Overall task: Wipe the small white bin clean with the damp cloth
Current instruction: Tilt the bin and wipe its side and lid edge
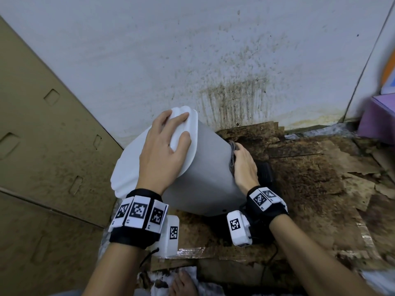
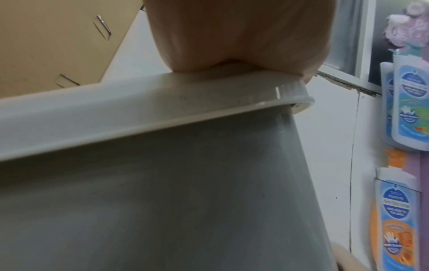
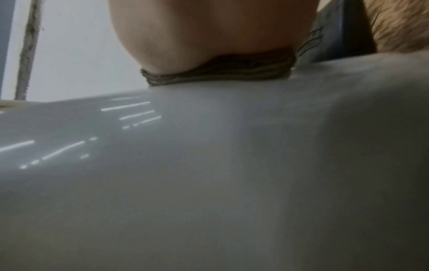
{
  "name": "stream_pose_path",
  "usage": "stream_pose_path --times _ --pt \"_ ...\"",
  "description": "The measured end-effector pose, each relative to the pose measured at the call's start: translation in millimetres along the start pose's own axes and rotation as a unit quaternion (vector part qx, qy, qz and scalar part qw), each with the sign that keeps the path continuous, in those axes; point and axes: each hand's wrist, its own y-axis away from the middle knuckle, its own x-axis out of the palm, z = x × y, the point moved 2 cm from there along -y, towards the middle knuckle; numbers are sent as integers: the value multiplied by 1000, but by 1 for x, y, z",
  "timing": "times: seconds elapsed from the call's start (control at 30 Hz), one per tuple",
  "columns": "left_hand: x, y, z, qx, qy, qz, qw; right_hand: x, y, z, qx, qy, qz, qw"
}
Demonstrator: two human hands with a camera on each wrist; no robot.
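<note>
The small white bin [image 1: 205, 178] leans tilted against the stained wall [image 1: 192, 60], likely so its right flank faces up for wiping. The left hand [image 1: 164, 150] lies spread on the lid [image 1: 132, 154], fingers [image 1: 181, 118] straight, steadying it. The right hand [image 1: 244, 167] presses the damp cloth [image 1: 232, 154] flat against the flank; its fingers are hidden beyond the curve. A cardboard panel [image 1: 42, 146] crowds left of the steadying fingers, peeling floor [image 1: 310, 178] right of the wiping ones.
</note>
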Motion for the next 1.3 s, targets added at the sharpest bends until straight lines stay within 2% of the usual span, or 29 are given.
stream_pose_path --times 0.13,0.3,0.4,0.5,0.57,0.7,0.8,1.1,1.3 --pt "-2 -1 3 -6 1 -5 1000 13 21 34 -31 -25 -20 999" --pt "3 -2 3 2 0 -5 1000 39 65 82 -163 -43 -33 985" --pt "1 -2 6 -1 9 -8 1000 43 77 76 -235 -27 -71 969" --pt "-2 -3 10 -6 25 -8 1000 37 73 47 -280 14 -81 957" --pt "-4 -4 13 -9 26 -11 1000 32 68 20 -277 27 -90 956" --pt "-5 -6 14 -16 29 -10 999 17 63 -35 -227 58 -104 967" --pt "-4 -7 12 -10 27 -12 999 14 66 -56 -202 73 -110 970" --pt "-2 -6 9 -6 16 -11 1000 23 63 -58 -130 -33 -170 976" --pt "-3 -6 10 -15 19 -14 1000 38 65 -26 -97 -85 -205 970"
